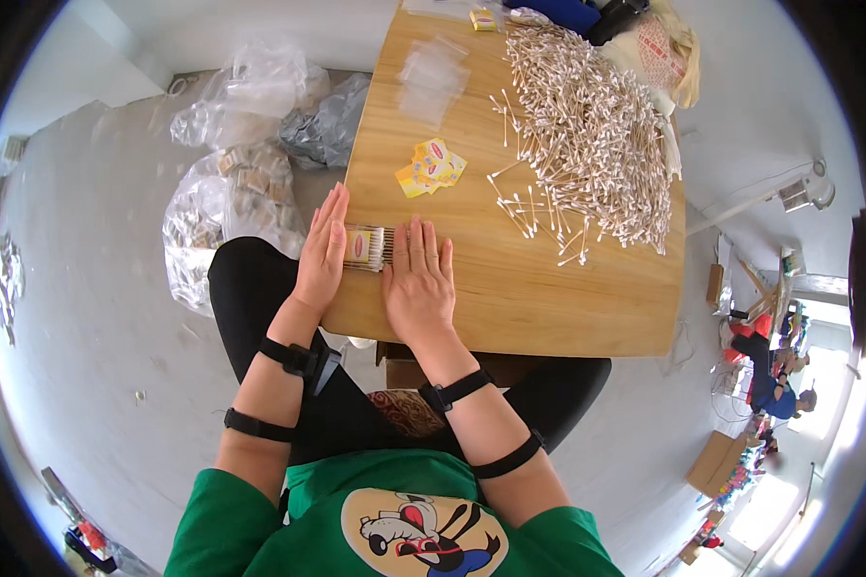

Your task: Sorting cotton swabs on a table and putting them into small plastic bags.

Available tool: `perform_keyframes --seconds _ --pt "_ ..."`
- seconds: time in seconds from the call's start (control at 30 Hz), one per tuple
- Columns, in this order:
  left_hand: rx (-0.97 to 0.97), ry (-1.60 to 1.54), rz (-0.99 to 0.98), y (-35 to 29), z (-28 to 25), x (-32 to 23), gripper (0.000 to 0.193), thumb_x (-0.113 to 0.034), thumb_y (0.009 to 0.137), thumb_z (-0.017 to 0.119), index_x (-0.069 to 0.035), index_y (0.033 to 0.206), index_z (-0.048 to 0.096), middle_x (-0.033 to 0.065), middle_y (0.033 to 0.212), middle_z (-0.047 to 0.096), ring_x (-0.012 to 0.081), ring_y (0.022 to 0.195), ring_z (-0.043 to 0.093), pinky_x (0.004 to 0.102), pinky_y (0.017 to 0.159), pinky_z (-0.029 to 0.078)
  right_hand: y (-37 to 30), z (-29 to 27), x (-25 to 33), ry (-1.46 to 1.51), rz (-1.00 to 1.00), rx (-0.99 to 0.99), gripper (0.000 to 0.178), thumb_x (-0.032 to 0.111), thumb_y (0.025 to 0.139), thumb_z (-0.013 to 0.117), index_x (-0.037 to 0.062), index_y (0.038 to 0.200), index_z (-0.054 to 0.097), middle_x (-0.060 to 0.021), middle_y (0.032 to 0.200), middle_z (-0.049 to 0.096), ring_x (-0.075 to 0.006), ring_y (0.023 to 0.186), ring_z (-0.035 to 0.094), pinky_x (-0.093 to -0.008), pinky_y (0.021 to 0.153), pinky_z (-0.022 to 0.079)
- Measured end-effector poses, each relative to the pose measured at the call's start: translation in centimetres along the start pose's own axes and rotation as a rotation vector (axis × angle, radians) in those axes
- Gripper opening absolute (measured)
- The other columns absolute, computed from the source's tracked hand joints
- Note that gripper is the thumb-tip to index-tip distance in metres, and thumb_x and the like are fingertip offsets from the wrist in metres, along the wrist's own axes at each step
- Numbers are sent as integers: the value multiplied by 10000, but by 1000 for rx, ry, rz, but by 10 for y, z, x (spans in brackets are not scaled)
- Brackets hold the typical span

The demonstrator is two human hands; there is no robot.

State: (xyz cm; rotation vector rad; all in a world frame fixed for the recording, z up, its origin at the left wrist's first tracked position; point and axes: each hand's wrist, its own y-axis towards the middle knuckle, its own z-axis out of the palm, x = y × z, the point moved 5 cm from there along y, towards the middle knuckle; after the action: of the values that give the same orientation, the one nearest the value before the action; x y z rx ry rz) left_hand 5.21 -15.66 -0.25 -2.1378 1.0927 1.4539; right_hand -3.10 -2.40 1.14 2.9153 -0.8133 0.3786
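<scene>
At the near left of the smooth wooden table | swab bundle, card-fronted, lay between left hand and right hand | hands apart, fingers straight; pressure could not be told | uneven pushing might have skewed the slim sticks | far right, fluffy-tipped swab heap; far left, filmy bags

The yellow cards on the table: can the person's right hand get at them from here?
Probably yes: the yellow cards lie just beyond the right hand, and nothing visible blocks the way, though it sits beside the swab pack.
</scene>
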Motion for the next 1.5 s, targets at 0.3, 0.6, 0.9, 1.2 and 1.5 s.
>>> perform_keyframes --seconds 0.3,0.6,0.9,1.2,1.5 --pt "-44 -433 -82 -1 3 8 591 -382 1082 246 45 1483 325 138 1576 292 236 1467 243 343 1198 154 -1 0 2 8 23 0 569 251 979 447 7 1483 347 -167 1570 291 -308 1475 223 -510 1195 149" --pt "-89 -699 -154 0 1 -8 657 -452 1070 129 12 1527 210 110 1610 204 247 1491 161 375 1216 96 -3 5 5 24 90 -35 577 229 962 478 6 1478 348 -185 1547 324 -340 1455 264 -518 1182 189" --pt "-183 -852 -212 1 -9 -8 686 -494 1057 165 18 1495 293 119 1579 275 249 1471 226 374 1219 129 8 -15 -22 692 86 -247 466 155 1027 399 -41 1448 353 -226 1483 402 -380 1395 360 -451 1149 281" --pt "-203 -937 -247 0 -10 -4 681 -493 1058 145 6 1480 337 116 1566 317 240 1460 265 368 1207 155 25 -17 -8 1058 135 -194 459 233 1069 322 -45 1430 378 -218 1451 445 -334 1360 424 -392 1123 329" --pt "-185 -940 -256 2 -10 -11 703 -504 1051 111 10 1467 349 139 1558 327 261 1456 274 384 1208 162 34 -21 13 1158 243 -75 508 300 1073 302 -36 1451 345 -211 1464 421 -320 1385 377 -396 1150 273"
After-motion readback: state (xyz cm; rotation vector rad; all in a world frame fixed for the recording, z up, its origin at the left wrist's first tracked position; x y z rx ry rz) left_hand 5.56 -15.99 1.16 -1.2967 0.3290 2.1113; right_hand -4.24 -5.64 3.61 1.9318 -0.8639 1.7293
